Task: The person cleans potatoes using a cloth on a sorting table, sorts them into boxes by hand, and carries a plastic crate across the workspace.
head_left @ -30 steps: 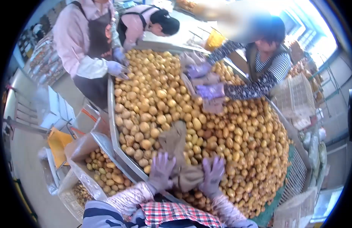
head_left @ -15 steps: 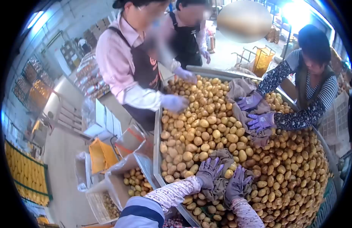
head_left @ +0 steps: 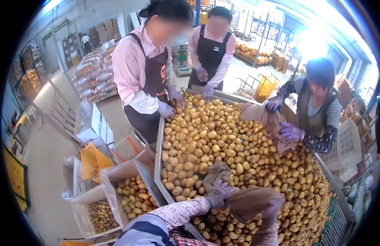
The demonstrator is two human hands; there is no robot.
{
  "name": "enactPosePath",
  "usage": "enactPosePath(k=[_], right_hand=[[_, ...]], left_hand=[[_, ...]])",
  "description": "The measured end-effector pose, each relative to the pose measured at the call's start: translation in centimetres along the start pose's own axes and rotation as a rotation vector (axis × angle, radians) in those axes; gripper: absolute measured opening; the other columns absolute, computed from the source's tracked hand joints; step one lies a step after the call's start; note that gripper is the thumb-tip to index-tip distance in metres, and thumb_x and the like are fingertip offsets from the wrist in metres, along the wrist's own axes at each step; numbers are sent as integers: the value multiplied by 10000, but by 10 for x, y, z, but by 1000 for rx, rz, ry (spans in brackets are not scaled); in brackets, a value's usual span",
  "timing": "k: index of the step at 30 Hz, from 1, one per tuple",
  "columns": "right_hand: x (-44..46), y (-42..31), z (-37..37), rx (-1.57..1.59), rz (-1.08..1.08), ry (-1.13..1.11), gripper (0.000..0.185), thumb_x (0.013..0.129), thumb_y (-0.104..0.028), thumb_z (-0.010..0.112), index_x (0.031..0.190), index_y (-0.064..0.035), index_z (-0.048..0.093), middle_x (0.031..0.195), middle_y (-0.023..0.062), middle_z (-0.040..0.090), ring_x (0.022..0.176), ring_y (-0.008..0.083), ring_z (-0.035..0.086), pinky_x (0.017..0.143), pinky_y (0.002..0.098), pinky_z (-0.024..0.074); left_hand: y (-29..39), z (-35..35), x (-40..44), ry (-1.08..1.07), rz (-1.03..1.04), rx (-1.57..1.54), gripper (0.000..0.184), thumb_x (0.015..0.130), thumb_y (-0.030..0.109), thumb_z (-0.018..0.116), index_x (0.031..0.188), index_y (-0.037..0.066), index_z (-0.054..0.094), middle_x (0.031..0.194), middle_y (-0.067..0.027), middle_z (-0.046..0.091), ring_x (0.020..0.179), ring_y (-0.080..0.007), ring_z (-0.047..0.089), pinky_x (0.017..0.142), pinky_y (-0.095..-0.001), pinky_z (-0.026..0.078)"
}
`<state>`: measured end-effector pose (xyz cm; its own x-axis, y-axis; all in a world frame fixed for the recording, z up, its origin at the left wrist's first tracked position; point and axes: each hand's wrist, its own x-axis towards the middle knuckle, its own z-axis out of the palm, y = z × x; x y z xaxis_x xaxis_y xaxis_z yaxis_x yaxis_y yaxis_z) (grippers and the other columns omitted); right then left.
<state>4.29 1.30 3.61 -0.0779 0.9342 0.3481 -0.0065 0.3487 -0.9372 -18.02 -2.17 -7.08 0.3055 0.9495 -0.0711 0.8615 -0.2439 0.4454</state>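
A wide metal-rimmed bin (head_left: 158,164) full of small potatoes (head_left: 296,180) stands in front of me. My left hand (head_left: 219,194), in a purple-grey glove, grips a brown cloth (head_left: 249,201) at its left part, low over the potatoes. At the cloth's right end is my right hand (head_left: 273,206), blurred by motion; its fingers are closed on the fabric, which is raised and stretched between both hands. The cloth's far left end lies bunched on the potatoes.
Across the bin at right, a co-worker's gloved hands (head_left: 291,132) hold another brown cloth (head_left: 272,123). Two more co-workers stand at the far left side, hands at the potatoes. Potatoes fill a lined crate (head_left: 134,197) on my left, beside a white basket (head_left: 85,219).
My hands lay spread on the bunched cloth; now they hold it, with its right part lifted and stretched. The co-worker opposite has raised their cloth. My view has shifted.
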Motion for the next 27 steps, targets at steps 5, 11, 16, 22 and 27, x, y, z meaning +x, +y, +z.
enactPosePath(k=[5,11,16,22,27], right_hand=[[61,-27,-85,-445,-278,348,464,1014,-378,451,1028,44,643,970,91,660,878,196,628,768,354,514],[38,100,-28,-1709,134,-69,888,830,-509,673,1506,-56,319,1507,225,353,1363,433,335,1093,629,243],[98,115,40,-1466,388,-209,913,783,-503,660,1524,-117,293,1573,215,236,1477,434,140,1166,628,74],[129,137,73,-1355,505,-356,977,808,-571,619,1560,-106,205,1616,166,174,1507,375,60,1196,580,-8],[60,141,99,-1247,362,-633,872,858,-526,541,1524,-24,289,1595,174,228,1503,377,85,1187,577,-93]], left_hand=[[54,-31,104,426,174,-404,775,799,337,672,1490,136,385,1355,-140,489,1262,-326,433,1142,-509,250],[19,-2,148,169,-171,47,647,902,335,531,1515,253,342,1544,-173,305,1423,-399,282,1157,-564,173],[-22,41,176,278,-225,271,670,939,254,428,1566,334,208,1581,-218,214,1464,-431,197,1165,-618,105],[-52,-7,161,80,-296,69,746,885,173,520,1556,339,241,1593,-202,239,1485,-347,223,1189,-561,110],[-51,-13,52,91,-299,127,569,859,139,545,1421,204,486,1597,-148,268,1487,-320,236,1192,-516,177]])
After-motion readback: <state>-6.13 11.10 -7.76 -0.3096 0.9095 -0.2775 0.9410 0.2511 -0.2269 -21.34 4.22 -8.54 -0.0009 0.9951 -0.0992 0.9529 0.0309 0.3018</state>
